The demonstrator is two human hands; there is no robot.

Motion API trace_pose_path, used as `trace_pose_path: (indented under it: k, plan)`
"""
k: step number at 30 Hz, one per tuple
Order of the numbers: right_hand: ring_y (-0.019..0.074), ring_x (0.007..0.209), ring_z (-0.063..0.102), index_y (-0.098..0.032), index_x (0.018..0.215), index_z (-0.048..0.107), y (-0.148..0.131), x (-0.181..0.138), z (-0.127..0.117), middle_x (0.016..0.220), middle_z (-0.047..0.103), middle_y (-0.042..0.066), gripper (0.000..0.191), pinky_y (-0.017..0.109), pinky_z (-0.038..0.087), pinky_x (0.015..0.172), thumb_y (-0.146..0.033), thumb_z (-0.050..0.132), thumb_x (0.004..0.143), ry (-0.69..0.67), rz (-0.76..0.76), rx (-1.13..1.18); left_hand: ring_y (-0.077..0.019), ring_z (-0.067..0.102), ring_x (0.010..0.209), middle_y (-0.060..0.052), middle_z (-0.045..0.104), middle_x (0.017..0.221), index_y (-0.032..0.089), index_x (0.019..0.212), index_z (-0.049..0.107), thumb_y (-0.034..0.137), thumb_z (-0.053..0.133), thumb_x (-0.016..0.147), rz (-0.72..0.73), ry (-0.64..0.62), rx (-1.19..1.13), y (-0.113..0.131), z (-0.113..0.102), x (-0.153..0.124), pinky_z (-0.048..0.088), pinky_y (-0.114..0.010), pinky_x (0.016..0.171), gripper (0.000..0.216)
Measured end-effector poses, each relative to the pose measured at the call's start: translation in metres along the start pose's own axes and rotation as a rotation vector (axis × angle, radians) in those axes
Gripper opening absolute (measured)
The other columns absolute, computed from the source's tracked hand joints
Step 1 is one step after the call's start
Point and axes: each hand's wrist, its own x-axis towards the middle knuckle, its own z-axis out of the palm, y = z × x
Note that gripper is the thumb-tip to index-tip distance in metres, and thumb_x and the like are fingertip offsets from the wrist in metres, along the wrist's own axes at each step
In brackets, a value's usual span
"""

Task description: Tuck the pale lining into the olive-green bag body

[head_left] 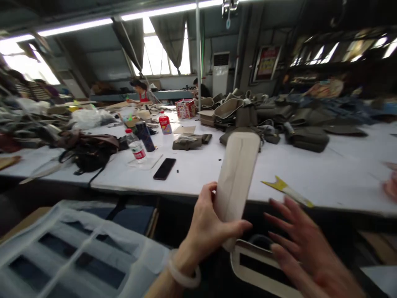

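Observation:
My left hand (206,225), with a pale band at the wrist, grips a long beige panel (238,176) with rounded corners and a seam-like line down its middle. The panel stands tilted up in front of the table edge. Lower down, a beige-edged piece with a dark opening (252,275) hangs by the panel's lower end; whether the two are joined I cannot tell. My right hand (305,244), smeared by motion, is beside that piece with its fingers spread and nothing in them. It partly covers the piece.
On the white table (198,174) lie a black phone (164,169), a water bottle (136,147), a yellow-marked strip (288,191) and a heap of dark olive bag pieces (273,114). Pale sheeting (93,248) covers things at lower left. Another person's hand (391,186) shows at right.

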Motion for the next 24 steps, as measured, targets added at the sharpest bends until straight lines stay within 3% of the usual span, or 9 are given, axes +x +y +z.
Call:
trace_pose_path:
  k: [2,5,9,14,15,17,19,22,24]
  plan:
    - [0.0293,0.123,0.055,-0.034,0.153,0.018,-0.02,0.0,0.012,0.15,0.042,0.01,0.081,0.041,0.056,0.091,-0.051,0.062,0.086,0.053,0.106,0.137,-0.0311,0.058,0.112,-0.014,0.055,0.124,0.019,0.125,0.042,0.036,0.09,0.05,0.19,0.115,0.088,0.018,0.043,-0.022,0.053,-0.047,0.094,0.091]
    - [0.0286,0.12,0.058,-0.032,0.152,0.013,-0.032,0.004,0.018,0.143,0.05,0.011,0.097,0.041,0.057,0.09,-0.052,0.071,0.078,0.138,0.214,0.314,-0.0322,0.057,0.116,-0.018,0.052,0.128,0.017,0.13,0.036,0.028,0.084,0.061,0.365,0.237,0.149,0.029,0.084,-0.047,0.054,-0.048,0.094,0.085]
    - [0.0285,0.118,0.059,-0.028,0.146,0.026,-0.021,0.011,-0.012,0.133,0.056,0.011,0.098,0.041,0.054,0.095,-0.054,0.078,0.068,0.197,0.295,0.312,-0.028,0.057,0.12,-0.015,0.052,0.13,0.021,0.13,0.041,0.021,0.067,0.08,0.431,0.044,0.03,0.038,0.107,-0.07,0.055,-0.043,0.096,0.056]
    - [0.0273,0.111,0.059,-0.026,0.139,0.04,0.0,0.008,-0.063,0.131,0.054,0.01,0.088,0.04,0.055,0.091,-0.052,0.079,0.065,0.167,0.266,0.104,-0.0234,0.061,0.113,-0.009,0.053,0.133,0.026,0.131,0.051,0.019,0.071,0.08,0.404,-0.295,-0.101,0.048,0.096,-0.076,0.057,-0.034,0.092,0.055]
    - [0.0263,0.106,0.06,-0.026,0.139,0.041,0.003,0.006,-0.071,0.127,0.055,0.01,0.088,0.039,0.056,0.087,-0.053,0.079,0.065,0.151,0.252,0.062,-0.0192,0.064,0.103,-0.007,0.055,0.129,0.027,0.126,0.055,0.016,0.068,0.082,0.433,-0.272,-0.103,0.046,0.09,-0.073,0.059,-0.03,0.085,0.048]
    - [0.0245,0.101,0.06,-0.028,0.139,0.043,0.01,0.0,-0.085,0.122,0.057,0.007,0.085,0.039,0.056,0.085,-0.053,0.079,0.065,0.139,0.198,-0.058,-0.0107,0.063,0.08,-0.005,0.056,0.126,0.029,0.123,0.056,0.012,0.064,0.084,0.483,-0.071,-0.068,0.04,0.076,-0.063,0.058,-0.023,0.069,0.043]
    - [0.0244,0.105,0.058,-0.031,0.138,0.045,0.016,-0.007,-0.094,0.122,0.057,0.005,0.08,0.04,0.053,0.091,-0.051,0.078,0.068,0.136,0.111,-0.215,-0.0063,0.057,0.067,-0.007,0.048,0.137,0.031,0.132,0.048,0.013,0.067,0.083,0.431,0.088,0.013,0.032,0.063,-0.05,0.054,-0.022,0.06,0.055]
    - [0.0246,0.109,0.056,-0.032,0.141,0.042,0.024,-0.015,-0.098,0.124,0.057,0.004,0.075,0.042,0.05,0.097,-0.048,0.074,0.075,0.075,0.001,-0.35,-0.0056,0.056,0.062,-0.011,0.041,0.147,0.033,0.143,0.035,0.018,0.069,0.08,0.231,-0.062,0.038,0.02,0.053,-0.033,0.053,-0.023,0.057,0.073]
    - [0.0249,0.109,0.057,-0.032,0.143,0.039,0.029,-0.018,-0.096,0.125,0.056,0.004,0.075,0.043,0.05,0.097,-0.047,0.072,0.077,0.04,-0.03,-0.376,-0.0086,0.059,0.067,-0.009,0.052,0.135,0.028,0.137,0.045,0.017,0.067,0.08,0.151,-0.191,-0.02,0.014,0.051,-0.027,0.053,-0.024,0.062,0.062]
